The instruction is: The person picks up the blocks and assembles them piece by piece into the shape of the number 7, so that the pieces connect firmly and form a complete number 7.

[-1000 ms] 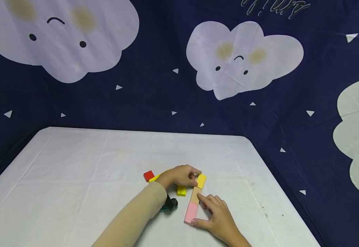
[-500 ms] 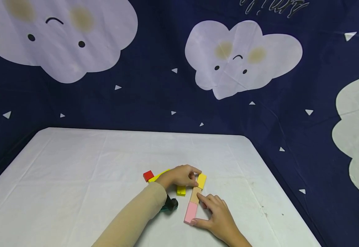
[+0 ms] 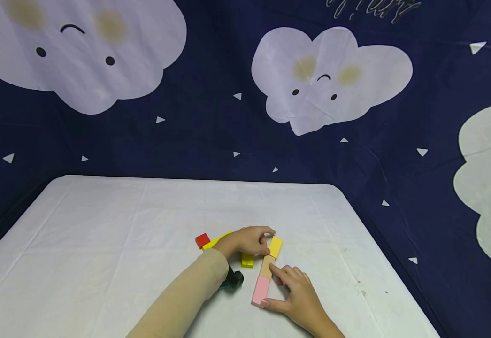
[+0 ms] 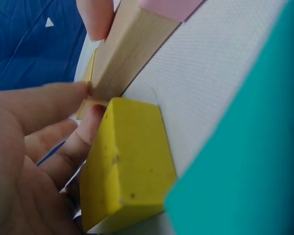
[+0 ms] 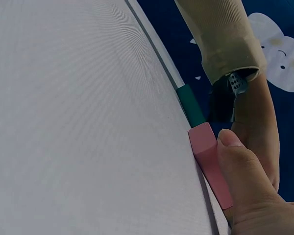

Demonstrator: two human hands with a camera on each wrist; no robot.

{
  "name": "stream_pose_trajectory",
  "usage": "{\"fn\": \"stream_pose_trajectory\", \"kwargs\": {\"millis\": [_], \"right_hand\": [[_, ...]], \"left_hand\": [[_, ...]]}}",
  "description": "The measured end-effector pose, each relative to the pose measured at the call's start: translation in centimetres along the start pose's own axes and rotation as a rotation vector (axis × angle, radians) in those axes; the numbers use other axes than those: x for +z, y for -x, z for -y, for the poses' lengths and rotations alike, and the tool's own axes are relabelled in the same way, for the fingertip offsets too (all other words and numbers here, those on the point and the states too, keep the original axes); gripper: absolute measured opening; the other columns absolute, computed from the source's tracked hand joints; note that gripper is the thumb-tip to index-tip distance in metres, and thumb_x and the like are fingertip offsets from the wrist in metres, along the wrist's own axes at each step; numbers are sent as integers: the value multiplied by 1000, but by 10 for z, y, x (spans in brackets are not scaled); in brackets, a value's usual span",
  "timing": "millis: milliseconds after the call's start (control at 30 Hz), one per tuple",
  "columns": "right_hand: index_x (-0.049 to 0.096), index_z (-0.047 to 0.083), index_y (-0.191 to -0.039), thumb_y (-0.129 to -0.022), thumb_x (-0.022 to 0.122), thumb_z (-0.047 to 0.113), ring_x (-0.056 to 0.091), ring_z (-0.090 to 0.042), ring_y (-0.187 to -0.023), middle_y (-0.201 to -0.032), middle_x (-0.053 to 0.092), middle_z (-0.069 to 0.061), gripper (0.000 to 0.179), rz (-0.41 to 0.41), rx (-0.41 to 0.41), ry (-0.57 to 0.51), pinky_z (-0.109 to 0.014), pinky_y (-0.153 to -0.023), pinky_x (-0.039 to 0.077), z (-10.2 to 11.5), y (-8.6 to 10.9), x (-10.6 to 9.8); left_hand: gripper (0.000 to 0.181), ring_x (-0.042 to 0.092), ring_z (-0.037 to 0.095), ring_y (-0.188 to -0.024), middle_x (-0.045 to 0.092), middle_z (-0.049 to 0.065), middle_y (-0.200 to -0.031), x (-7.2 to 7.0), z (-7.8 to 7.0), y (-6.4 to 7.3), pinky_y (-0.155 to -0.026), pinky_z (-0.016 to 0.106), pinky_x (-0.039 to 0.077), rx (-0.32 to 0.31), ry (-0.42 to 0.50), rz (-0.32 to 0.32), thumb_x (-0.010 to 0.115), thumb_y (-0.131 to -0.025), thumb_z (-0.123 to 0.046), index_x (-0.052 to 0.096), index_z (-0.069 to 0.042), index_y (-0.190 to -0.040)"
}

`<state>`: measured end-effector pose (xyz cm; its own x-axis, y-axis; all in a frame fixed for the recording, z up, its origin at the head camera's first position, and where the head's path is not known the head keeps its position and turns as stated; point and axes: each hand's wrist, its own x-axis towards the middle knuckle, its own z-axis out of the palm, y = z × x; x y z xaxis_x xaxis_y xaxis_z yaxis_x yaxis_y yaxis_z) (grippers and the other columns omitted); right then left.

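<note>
Left hand (image 3: 250, 240) grips a yellow block (image 3: 276, 247), right hand (image 3: 299, 295) a pink block (image 3: 260, 288).
Both blocks lie in one row on the bench (image 3: 102, 234), a wooden block (image 3: 265, 268) between them, touched by the right forefinger; left of it sit another yellow block (image 3: 247, 261) and a red block (image 3: 202, 240).

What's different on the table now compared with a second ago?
Nothing on the table has visibly moved, and nothing was taken hold of or let go. Only the head view drifts, the backdrop sliding slightly left in the picture. The left hand stays at the far yellow block, the right hand at the pink block and wooden block.
</note>
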<state>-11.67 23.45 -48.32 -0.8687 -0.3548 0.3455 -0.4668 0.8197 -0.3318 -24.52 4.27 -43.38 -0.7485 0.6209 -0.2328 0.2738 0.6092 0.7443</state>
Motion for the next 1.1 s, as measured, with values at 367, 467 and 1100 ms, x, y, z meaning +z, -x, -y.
{"fn": "stream_pose_trajectory", "kwargs": {"millis": [367, 467, 1100], "right_hand": [[65, 22, -133, -66, 71, 77, 33, 4, -75, -82, 44, 24, 87, 30, 33, -6, -19, -69, 29, 2, -1, -2], [65, 22, -132, -66, 71, 76, 33, 4, -75, -82, 44, 24, 87, 21, 25, -6, -19, -68, 29, 2, -1, -2], [65, 18, -133, -67, 72, 74, 34, 5, -78, -85, 46, 25, 87, 7, 4, -10, -19, -70, 30, 1, 0, -2]], "left_hand": [[46, 53, 9, -66, 63, -6, -80, 1, 0, 1, -64, 22, 42, -3, -8, -10, 69, -93, -22, 56, -18, -137], [45, 53, 10, -67, 63, -5, -81, 1, -1, 3, -65, 23, 42, -12, -1, -17, 69, -93, -23, 57, -17, -136], [53, 53, 12, -68, 61, -4, -80, 1, -1, 7, -65, 24, 42, -33, 5, -30, 70, -93, -24, 52, -20, -142]]}}
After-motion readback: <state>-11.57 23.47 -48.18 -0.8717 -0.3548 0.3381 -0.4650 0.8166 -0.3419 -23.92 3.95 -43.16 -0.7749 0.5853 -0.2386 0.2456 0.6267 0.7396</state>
